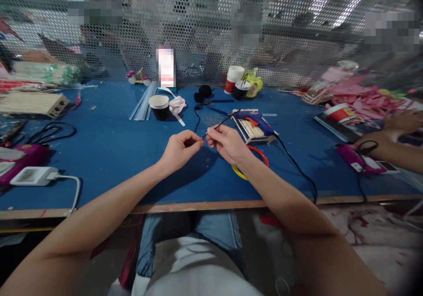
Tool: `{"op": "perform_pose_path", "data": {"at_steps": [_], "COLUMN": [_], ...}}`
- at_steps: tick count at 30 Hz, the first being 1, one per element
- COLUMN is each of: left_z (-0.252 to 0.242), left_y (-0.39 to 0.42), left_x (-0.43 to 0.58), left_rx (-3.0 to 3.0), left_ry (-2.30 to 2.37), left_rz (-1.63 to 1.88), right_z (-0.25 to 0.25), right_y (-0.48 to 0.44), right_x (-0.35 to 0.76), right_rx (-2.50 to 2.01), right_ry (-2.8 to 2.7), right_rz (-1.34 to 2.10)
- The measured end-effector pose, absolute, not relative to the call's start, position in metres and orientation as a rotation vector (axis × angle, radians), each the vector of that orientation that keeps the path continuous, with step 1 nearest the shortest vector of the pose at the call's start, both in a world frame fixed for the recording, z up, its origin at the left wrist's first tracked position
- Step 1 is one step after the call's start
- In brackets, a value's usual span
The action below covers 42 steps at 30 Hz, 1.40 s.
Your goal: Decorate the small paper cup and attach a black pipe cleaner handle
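Above the blue tabletop, my left hand (185, 145) pinches a thin black cord between thumb and fingertips. Close beside it, my right hand (226, 142) is closed on the same black cord (198, 120), whose tail runs up toward a small black ball of yarn (205, 91). A second stretch slants up and right from the right fingertips. Just beyond the right hand, a blue hot glue gun (256, 120) lies on a small frame of wooden sticks (253, 131). Red and yellow rings (243, 172) lie partly hidden under my right forearm.
A black-wrapped cup (160, 109), white ribbon (178, 105) and clear glue sticks (145, 102) stand or lie ahead. Paper cups (234, 78) are farther back, before a perforated metal screen (198, 31). Purple power strips (360, 159) flank both sides. Another person's arm (390, 148) reaches in from the right.
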State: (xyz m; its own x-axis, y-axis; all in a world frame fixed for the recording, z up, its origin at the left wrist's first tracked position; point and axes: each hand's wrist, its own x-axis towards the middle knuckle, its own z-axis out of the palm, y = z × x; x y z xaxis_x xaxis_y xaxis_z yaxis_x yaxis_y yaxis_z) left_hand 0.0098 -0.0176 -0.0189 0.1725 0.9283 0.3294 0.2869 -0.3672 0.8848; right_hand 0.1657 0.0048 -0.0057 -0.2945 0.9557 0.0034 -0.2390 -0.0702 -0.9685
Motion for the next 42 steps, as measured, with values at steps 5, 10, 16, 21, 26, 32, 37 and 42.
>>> {"op": "perform_pose_path", "data": {"at_steps": [5, 10, 16, 21, 26, 32, 37, 42], "left_z": [-0.016, -0.01, 0.001, -0.003, -0.011, -0.021, -0.024, -0.013], "left_y": [-0.014, -0.012, -0.014, -0.018, -0.024, -0.021, -0.014, -0.011], "left_x": [0.007, 0.0, -0.003, 0.004, 0.013, 0.02, 0.017, 0.007], "left_rx": [1.756, 1.916, 2.261, 2.269, 2.092, 1.594, 1.484, 1.731], "left_ry": [1.11, 1.129, 1.222, 1.276, 1.269, 1.143, 1.032, 1.082], "left_rz": [1.178, 1.131, 1.119, 1.191, 1.284, 1.251, 1.219, 1.184], "right_z": [-0.004, -0.004, -0.006, -0.01, -0.011, -0.01, -0.005, -0.003], "right_y": [0.005, 0.006, 0.004, -0.001, -0.002, 0.004, 0.003, 0.003], "right_x": [0.169, 0.173, 0.173, 0.166, 0.163, 0.161, 0.165, 0.171], "right_rx": [-0.866, -0.919, -1.036, -1.05, -1.025, -0.86, -0.806, -0.881], "right_ry": [-1.267, -1.509, -1.825, -1.74, -1.519, -1.162, -1.228, -1.521], "right_rz": [1.673, 1.518, 0.969, 0.679, 0.87, 1.409, 1.574, 1.353]}}
